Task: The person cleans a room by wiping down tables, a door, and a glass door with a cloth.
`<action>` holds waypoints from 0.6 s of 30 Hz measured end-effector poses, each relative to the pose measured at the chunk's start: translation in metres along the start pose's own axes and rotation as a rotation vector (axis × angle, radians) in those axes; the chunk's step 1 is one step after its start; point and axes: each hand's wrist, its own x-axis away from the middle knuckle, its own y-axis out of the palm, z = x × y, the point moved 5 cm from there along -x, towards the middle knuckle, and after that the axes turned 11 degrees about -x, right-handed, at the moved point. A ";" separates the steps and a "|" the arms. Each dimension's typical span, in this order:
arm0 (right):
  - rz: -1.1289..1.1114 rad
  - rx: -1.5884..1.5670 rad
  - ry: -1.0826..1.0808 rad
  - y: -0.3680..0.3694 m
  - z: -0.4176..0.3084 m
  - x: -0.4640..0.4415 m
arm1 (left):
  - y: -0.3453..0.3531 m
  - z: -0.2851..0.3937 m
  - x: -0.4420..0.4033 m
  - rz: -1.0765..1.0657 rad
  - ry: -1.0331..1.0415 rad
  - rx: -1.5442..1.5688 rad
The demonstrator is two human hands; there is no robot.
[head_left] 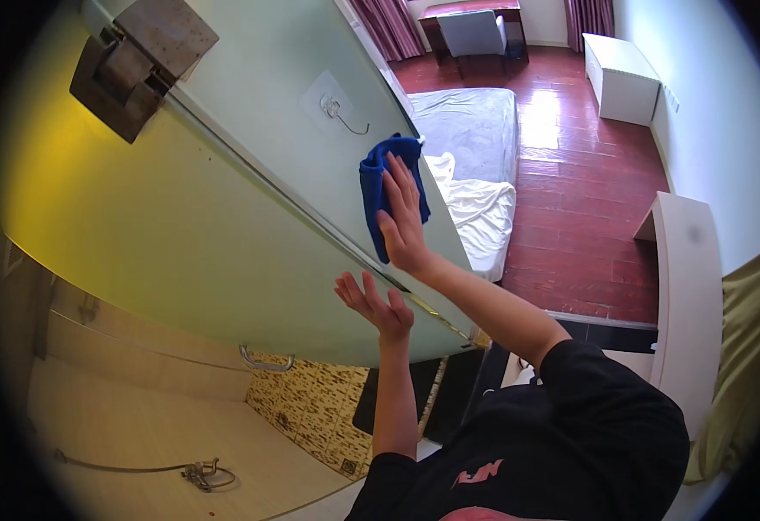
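My right hand (404,208) presses a folded blue cloth (374,204) against the frosted glass panel (293,130), fingers stretched along it and the thumb to the side. The cloth lies near the panel's right edge, below a clear adhesive hook (332,108). Lower down, my left hand (375,306) is open and holds nothing, its fingers apart. It is close to the curved glass door (223,252), near the seam between the two panes; whether it touches the glass I cannot tell.
A metal hinge (141,65) joins the panes at the upper left. The door has a metal handle (267,360). Behind it is a shower fixture (206,473). Beyond the panel are a bed (462,113), a white cabinet (620,78), a chair (473,35) and a pale bench (688,295).
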 end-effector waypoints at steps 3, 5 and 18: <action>0.009 -0.001 -0.069 -0.009 0.022 0.005 | 0.001 -0.001 0.000 0.016 -0.001 -0.048; 0.095 0.021 0.036 -0.023 0.066 0.043 | 0.004 0.000 0.001 0.019 -0.006 -0.066; -0.039 -0.100 0.126 -0.024 0.054 0.054 | 0.017 0.005 0.009 0.116 -0.139 -0.134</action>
